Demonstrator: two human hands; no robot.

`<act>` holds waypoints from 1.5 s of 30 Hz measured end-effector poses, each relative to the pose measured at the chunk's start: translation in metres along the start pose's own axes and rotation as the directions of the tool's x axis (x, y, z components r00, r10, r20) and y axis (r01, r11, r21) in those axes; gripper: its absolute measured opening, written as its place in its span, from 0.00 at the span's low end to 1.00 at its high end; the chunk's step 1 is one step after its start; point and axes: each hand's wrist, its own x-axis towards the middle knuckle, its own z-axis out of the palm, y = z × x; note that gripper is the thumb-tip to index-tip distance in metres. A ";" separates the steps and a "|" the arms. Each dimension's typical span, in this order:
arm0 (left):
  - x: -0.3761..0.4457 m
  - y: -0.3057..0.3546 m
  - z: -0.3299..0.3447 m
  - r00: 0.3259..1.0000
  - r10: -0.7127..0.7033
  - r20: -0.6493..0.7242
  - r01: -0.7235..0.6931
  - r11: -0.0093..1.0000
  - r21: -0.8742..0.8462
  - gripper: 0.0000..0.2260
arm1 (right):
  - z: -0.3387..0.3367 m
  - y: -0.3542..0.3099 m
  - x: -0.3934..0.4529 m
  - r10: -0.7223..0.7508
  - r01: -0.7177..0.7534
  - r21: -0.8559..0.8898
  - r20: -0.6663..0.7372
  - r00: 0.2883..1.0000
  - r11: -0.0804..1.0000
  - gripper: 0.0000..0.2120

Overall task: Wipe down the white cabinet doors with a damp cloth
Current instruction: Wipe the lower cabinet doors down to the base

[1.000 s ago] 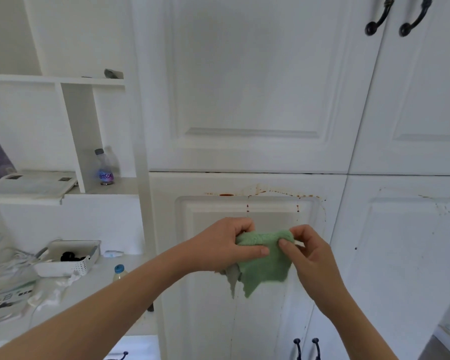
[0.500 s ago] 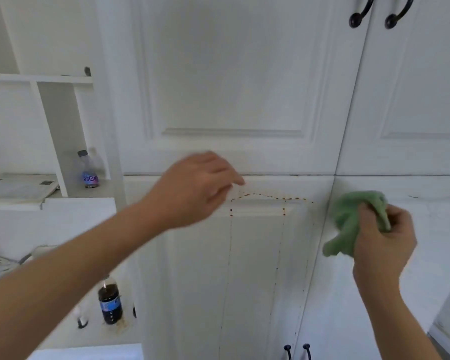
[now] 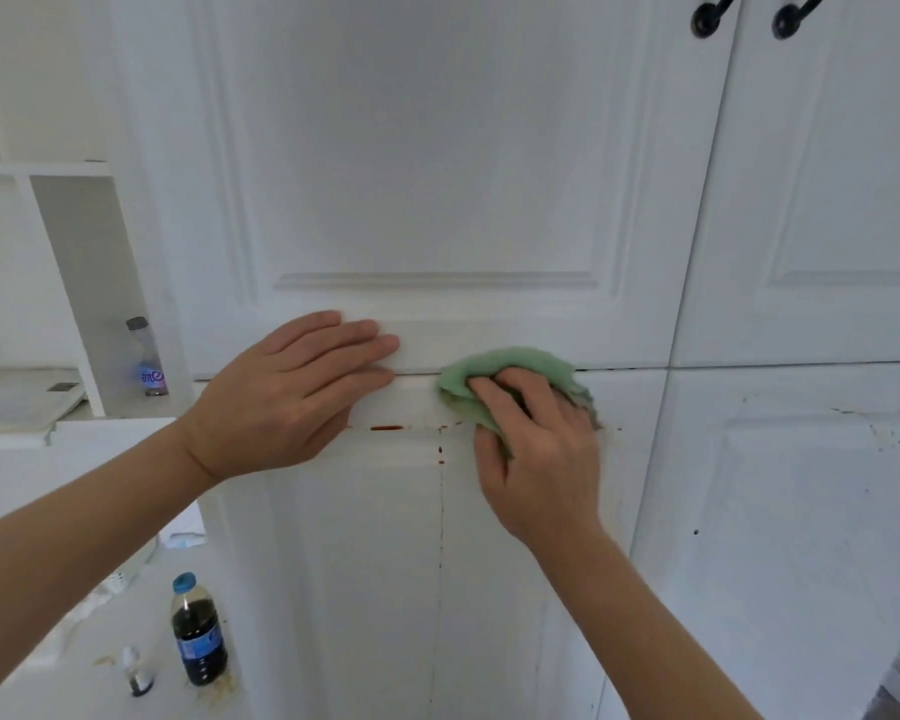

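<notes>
My right hand (image 3: 539, 449) presses a bunched green cloth (image 3: 510, 368) against the top rail of the lower white cabinet door (image 3: 375, 563), right at the seam with the upper door (image 3: 422, 163). Reddish-brown stains (image 3: 385, 428) run along the lower door's panel edge, and thin drip lines (image 3: 440, 511) run down from them. My left hand (image 3: 292, 392) lies flat with fingers together across the same seam, left of the cloth. The neighbouring lower door (image 3: 801, 537) on the right shows faint specks.
Two black handles (image 3: 707, 18) hang at the top right. Open white shelves on the left hold a small clear bottle (image 3: 146, 358) and papers (image 3: 17, 402). Lower left, a dark-drink bottle with a blue cap (image 3: 198, 636) stands on a white surface beside a small cap-like object (image 3: 139, 672).
My right hand has carried the cloth left from the right-hand door onto the stained door's top rail. My left hand has come down flat against the doors. The view has moved closer.
</notes>
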 end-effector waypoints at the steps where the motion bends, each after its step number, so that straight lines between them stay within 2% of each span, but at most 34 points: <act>1: -0.002 -0.002 -0.001 1.000 0.012 0.014 -0.012 1.000 -0.011 0.15 | 0.000 0.005 -0.001 0.003 -0.003 0.014 0.009 1.000 1.000 0.15; 3: -0.009 -0.007 -0.003 0.998 0.042 0.048 -0.042 0.999 0.001 0.16 | -0.012 0.028 -0.008 0.144 -0.143 0.019 -0.070 0.987 0.990 0.16; 5: -0.017 -0.011 -0.002 0.996 0.063 0.069 -0.067 0.996 0.063 0.17 | -0.024 0.044 -0.015 0.416 -0.403 0.107 -0.206 0.886 0.909 0.18; 6: -0.019 -0.011 0.000 0.996 0.065 0.066 -0.071 0.993 0.093 0.16 | -0.025 0.043 -0.016 0.495 -0.473 0.147 -0.239 0.835 0.869 0.19; 7: -0.020 -0.010 0.001 0.997 0.061 0.056 -0.067 0.991 0.112 0.16 | -0.020 0.034 -0.017 0.507 -0.483 0.155 -0.244 0.827 0.862 0.19; 8: -0.021 -0.010 0.001 0.998 0.051 0.036 -0.055 0.990 0.128 0.16 | -0.012 0.021 -0.016 0.448 -0.427 0.138 -0.215 0.868 0.894 0.19; 10: -0.021 -0.010 0.001 1.000 0.011 -0.025 -0.007 0.989 0.150 0.14 | 0.013 -0.008 -0.019 0.203 -0.191 0.122 -0.101 0.974 0.974 0.14; 11: -0.022 -0.009 0.001 0.998 -0.015 -0.056 0.024 0.987 0.158 0.13 | 0.022 -0.018 -0.020 0.102 -0.096 0.127 -0.037 0.994 0.987 0.11; 13: -0.024 -0.009 0.000 0.994 -0.055 -0.096 0.069 0.985 0.156 0.12 | 0.027 -0.018 -0.020 0.007 -0.011 0.130 0.027 1.000 0.991 0.10; 15: -0.027 -0.008 0.001 0.991 -0.065 -0.115 0.080 0.988 0.132 0.12 | 0.019 -0.004 -0.021 0.060 -0.056 0.084 -0.047 0.997 0.995 0.09; 16: -0.028 -0.008 0.001 0.990 -0.069 -0.122 0.083 0.990 0.110 0.12 | 0.012 0.002 -0.021 0.173 -0.162 0.097 -0.114 0.978 0.982 0.10; 18: -0.031 -0.009 0.003 0.988 -0.083 -0.129 0.093 0.993 0.075 0.13 | 0.009 0.000 -0.016 0.421 -0.386 0.184 -0.222 0.879 0.904 0.11; 19: -0.031 -0.009 0.003 0.988 -0.087 -0.130 0.096 0.993 0.068 0.13 | 0.015 -0.008 -0.013 0.456 -0.416 0.201 -0.242 0.856 0.887 0.12; 20: -0.031 -0.009 0.003 0.988 -0.091 -0.128 0.099 0.993 0.063 0.14 | 0.025 -0.022 -0.011 0.409 -0.374 0.180 -0.228 0.884 0.910 0.12; 22: -0.031 -0.009 0.003 0.987 -0.110 -0.114 0.114 0.993 0.029 0.15 | 0.050 -0.053 -0.013 0.116 -0.101 0.137 -0.104 0.988 0.985 0.11; 24: -0.032 -0.010 0.000 0.987 -0.131 -0.093 0.129 0.991 -0.025 0.16 | 0.059 -0.068 -0.013 -0.134 0.128 0.137 0.035 0.990 0.982 0.11; 25: -0.034 -0.013 -0.003 0.989 -0.127 -0.078 0.123 0.991 -0.055 0.16 | 0.057 -0.065 -0.013 -0.181 0.172 0.125 0.064 0.981 0.977 0.11; 27: -0.041 -0.024 -0.009 0.998 -0.060 -0.035 0.058 0.996 -0.074 0.17 | 0.048 -0.050 -0.014 -0.115 0.113 0.090 0.022 0.993 0.990 0.11; 29: -0.051 -0.038 -0.014 1.000 0.005 -0.013 -0.005 1.000 0.000 0.17 | 0.038 -0.043 -0.015 0.145 -0.129 0.143 -0.109 0.983 0.981 0.09; 30: -0.056 -0.043 -0.015 1.000 -0.001 -0.017 0.002 0.999 0.041 0.17 | 0.038 -0.047 -0.014 0.272 -0.240 0.191 -0.163 0.948 0.952 0.09; 31: -0.059 -0.046 -0.014 0.999 -0.023 -0.031 0.025 0.998 0.058 0.18 | 0.042 -0.057 -0.010 0.340 -0.297 0.221 -0.189 0.921 0.929 0.10; 32: -0.061 -0.047 -0.012 0.998 -0.045 -0.040 0.047 0.998 0.052 0.19 | 0.051 -0.071 -0.006 0.323 -0.283 0.222 -0.176 0.930 0.933 0.11; 34: -0.061 -0.046 -0.009 0.997 -0.053 -0.049 0.055 0.998 0.023 0.19 | 0.071 -0.102 -0.002 0.070 -0.058 0.186 -0.060 0.996 0.981 0.12; 36: -0.060 -0.045 -0.009 0.997 -0.052 -0.062 0.053 0.999 0.007 0.18 | 0.078 -0.110 -0.005 -0.170 0.159 0.146 0.070 0.983 0.976 0.12; 37: -0.060 -0.045 -0.009 0.996 -0.057 -0.070 0.057 0.998 -0.010 0.17 | 0.075 -0.104 -0.006 -0.209 0.196 0.126 0.095 0.973 0.972 0.11; 38: -0.059 -0.044 -0.009 0.995 -0.069 -0.075 0.067 0.997 -0.035 0.17 | 0.070 -0.095 -0.009 -0.190 0.181 0.108 0.085 0.978 0.978 0.10; 40: -0.061 -0.042 -0.008 0.992 -0.085 -0.090 0.078 0.994 -0.075 0.16 | 0.062 -0.086 -0.010 -0.001 0.004 0.122 -0.021 1.000 0.993 0.09; 42: -0.064 -0.043 -0.006 0.992 -0.086 -0.093 0.076 0.991 -0.107 0.16 | 0.061 -0.095 -0.003 0.234 -0.213 0.185 -0.102 0.967 0.960 0.10; 43: -0.065 -0.044 -0.006 0.992 -0.089 -0.088 0.079 0.990 -0.116 0.17 | 0.066 -0.108 0.001 0.280 -0.255 0.196 -0.110 0.954 0.947 0.11; 44: -0.063 -0.046 -0.007 0.992 -0.089 -0.091 0.077 0.989 -0.123 0.17 | 0.072 -0.120 0.005 0.251 -0.232 0.179 -0.094 0.963 0.956 0.11; 45: -0.063 -0.047 -0.007 0.992 -0.089 -0.093 0.076 0.988 -0.133 0.18 | 0.079 -0.132 0.006 0.144 -0.137 0.147 -0.044 0.989 0.980 0.11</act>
